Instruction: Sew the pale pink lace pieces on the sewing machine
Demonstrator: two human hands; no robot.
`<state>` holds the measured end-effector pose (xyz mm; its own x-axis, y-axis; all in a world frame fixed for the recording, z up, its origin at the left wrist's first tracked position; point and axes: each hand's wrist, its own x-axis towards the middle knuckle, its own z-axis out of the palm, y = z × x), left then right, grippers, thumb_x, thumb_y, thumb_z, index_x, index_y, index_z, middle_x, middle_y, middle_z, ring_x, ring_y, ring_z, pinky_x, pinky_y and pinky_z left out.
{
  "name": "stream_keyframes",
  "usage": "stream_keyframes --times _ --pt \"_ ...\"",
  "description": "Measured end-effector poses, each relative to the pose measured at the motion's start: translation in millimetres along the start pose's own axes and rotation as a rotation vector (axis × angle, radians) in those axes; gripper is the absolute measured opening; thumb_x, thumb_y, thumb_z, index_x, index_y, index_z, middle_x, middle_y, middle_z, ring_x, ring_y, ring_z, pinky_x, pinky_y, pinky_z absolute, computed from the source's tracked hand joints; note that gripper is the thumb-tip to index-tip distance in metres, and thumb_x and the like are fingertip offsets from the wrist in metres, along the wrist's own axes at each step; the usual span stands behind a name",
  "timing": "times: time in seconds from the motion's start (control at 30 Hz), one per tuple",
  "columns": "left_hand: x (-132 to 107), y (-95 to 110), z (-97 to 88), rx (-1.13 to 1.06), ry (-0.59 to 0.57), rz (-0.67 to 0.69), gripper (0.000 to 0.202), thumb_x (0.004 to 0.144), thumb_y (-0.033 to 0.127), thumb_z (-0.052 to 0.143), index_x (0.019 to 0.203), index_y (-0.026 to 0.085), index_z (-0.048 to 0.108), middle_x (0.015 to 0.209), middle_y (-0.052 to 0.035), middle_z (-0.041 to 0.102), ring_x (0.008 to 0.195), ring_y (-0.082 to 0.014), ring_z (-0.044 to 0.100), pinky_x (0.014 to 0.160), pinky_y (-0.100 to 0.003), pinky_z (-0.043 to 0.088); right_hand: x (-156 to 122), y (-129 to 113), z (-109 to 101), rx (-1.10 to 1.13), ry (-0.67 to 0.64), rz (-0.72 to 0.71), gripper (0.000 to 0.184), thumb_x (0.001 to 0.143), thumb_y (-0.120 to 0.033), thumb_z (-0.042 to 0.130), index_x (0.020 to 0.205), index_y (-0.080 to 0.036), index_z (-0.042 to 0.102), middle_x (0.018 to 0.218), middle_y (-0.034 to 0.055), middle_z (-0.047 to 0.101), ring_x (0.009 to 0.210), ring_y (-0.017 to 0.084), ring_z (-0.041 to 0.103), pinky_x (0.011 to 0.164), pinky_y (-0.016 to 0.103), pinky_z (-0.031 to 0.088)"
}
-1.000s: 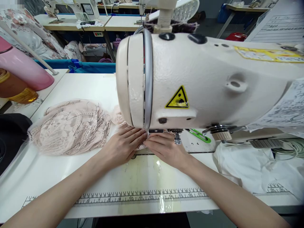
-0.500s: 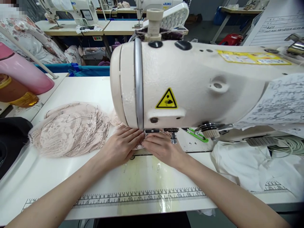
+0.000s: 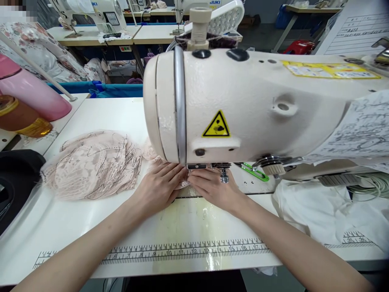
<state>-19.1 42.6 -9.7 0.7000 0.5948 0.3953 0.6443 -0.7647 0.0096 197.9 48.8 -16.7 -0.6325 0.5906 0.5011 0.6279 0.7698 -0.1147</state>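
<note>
Under the head of a cream sewing machine (image 3: pixel 255 97), a piece of pale pink lace fabric (image 3: pixel 182 184) shows between my hands. My left hand (image 3: pixel 159 184) lies over the lace with its fingers stretched out flat, their tips just left of the needle area. On the other side my right hand (image 3: pixel 214 188) has its fingers drawn together at the lace's edge; some of them are hidden behind the machine's parts. The machine head hides the needle and presser foot. A heap of pink lace (image 3: pixel 94 164) with loose dark threads lies left of my left hand.
Green-handled thread snips (image 3: pixel 257 173) lie right of my right hand. White cloth (image 3: pixel 310 205) and a coil of pale cord (image 3: pixel 372 184) are farther right. A printed ruler (image 3: pixel 182 252) runs along the front edge. A pink bottle (image 3: pixel 39 93) and an amber jar (image 3: pixel 27 117) stand left.
My right hand has shifted slightly right, away from my left hand, so more lace and metal plate show between them. The whole view has also moved a little.
</note>
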Motion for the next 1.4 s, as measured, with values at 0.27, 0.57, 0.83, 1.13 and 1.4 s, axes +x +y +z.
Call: stream_keyframes --times 0.27,0.57,0.83,1.13,1.4 --pt "-3.0 0.4 1.9 -0.027 0.008 -0.022 0.039 0.094 0.022 0.046 0.129 0.012 0.059 0.122 -0.0114 0.068 0.115 -0.0260 0.064 0.098 -0.042 0.054 -3.8 1.8 -5.6 -0.090 -0.028 0.053 0.017 0.094 -0.025 0.052 0.100 -0.024 0.068 0.102 0.0005 0.073 0.083 0.016 0.066 0.054 0.029 0.041" --pt "-1.2 0.0 1.1 -0.014 -0.001 -0.030 0.038 0.094 0.022 0.046 0.127 0.010 0.060 0.121 -0.0131 0.068 0.113 -0.0269 0.064 0.096 -0.043 0.055 -5.5 6.7 -7.8 0.008 -0.061 0.152 0.024 0.094 -0.025 0.048 0.107 -0.030 0.067 0.094 0.0066 0.068 0.074 0.018 0.065 0.051 0.028 0.045" --pt "-2.3 -1.6 3.2 -0.012 -0.031 -0.068 0.039 0.094 0.023 0.048 0.130 0.013 0.059 0.124 -0.0131 0.066 0.115 -0.0284 0.063 0.095 -0.044 0.055 -9.6 9.6 -7.7 0.042 -0.060 0.156 0.030 0.096 -0.026 0.046 0.117 -0.033 0.065 0.100 0.0045 0.069 0.078 0.018 0.067 0.053 0.028 0.049" --pt "-4.4 -5.7 0.4 0.014 -0.003 0.090 0.037 0.096 0.016 0.044 0.130 0.012 0.058 0.128 -0.0089 0.064 0.117 -0.0237 0.063 0.101 -0.042 0.053 -4.6 1.7 -6.2 -0.142 -0.045 0.080 0.021 0.095 -0.023 0.050 0.106 -0.031 0.067 0.096 0.0034 0.070 0.080 0.017 0.065 0.053 0.027 0.049" --pt "-3.8 -8.4 -3.0 -0.011 0.000 0.069 0.035 0.095 0.015 0.044 0.126 0.013 0.061 0.125 -0.0092 0.066 0.115 -0.0236 0.064 0.100 -0.042 0.055 -1.2 -2.1 -1.7 -0.358 0.017 0.020 0.018 0.090 -0.017 0.055 0.099 -0.026 0.067 0.088 -0.0011 0.072 0.068 0.016 0.063 0.047 0.031 0.041"
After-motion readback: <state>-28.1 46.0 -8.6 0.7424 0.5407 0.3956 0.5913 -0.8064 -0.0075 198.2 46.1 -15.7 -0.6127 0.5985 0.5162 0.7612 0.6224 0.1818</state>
